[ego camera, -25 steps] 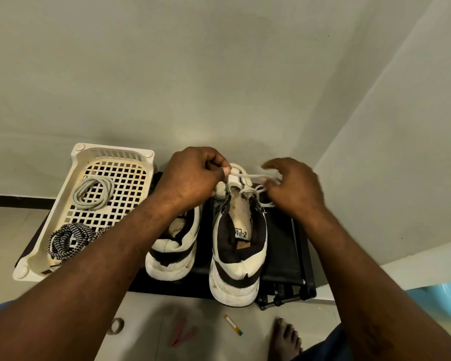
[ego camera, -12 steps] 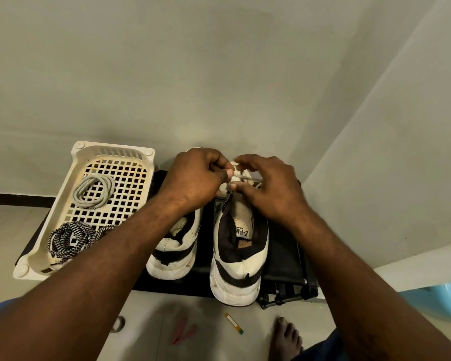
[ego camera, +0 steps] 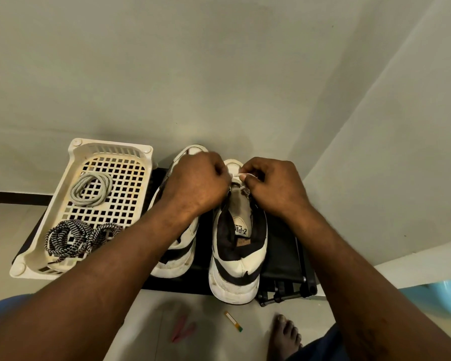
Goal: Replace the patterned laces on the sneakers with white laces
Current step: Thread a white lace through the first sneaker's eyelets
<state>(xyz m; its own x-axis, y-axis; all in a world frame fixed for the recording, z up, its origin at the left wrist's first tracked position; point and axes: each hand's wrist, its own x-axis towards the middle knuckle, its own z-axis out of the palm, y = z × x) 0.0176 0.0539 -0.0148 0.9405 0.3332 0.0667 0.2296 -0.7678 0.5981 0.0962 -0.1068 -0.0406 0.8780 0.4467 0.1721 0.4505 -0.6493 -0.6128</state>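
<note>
Threading the bottom eyelets looks like the step in hand.

Basket [ego camera: 71, 162] sits at 9 o'clock of the shoes. It's cream plastic with a square-grid floor. At its 12 o'clock end lies a pale coil [ego camera: 91, 190] of round cord. At its 6 o'clock end are 2 bundles of patterned laces [ego camera: 68, 238] in black-and-white braid, so those are already off.

Left shoe [ego camera: 177, 261] is smooth white with black bands, mostly under the left hand [ego camera: 195, 186]. That hand's fingers are curled tight, and the white lace [ego camera: 245, 175] runs straight into them, so it grips 1 end. The lace shows as a thin strand at 12 o'clock of the right shoe [ego camera: 238, 256]. Right hand [ego camera: 276, 188] pinches it between thumb and fingertip. That shoe's tongue stands up and I can't see any lacing below the hands, so I'd say it has barely started. Both shoes stand on a black rack [ego camera: 284, 261].

Handling-wise, the lace should be light, limp and a bit slippery. I'd hold it right behind the stiff tip, because anywhere else it just buckles at the eyelet. The shoe probably slides easily, so brace it while pulling.
</note>
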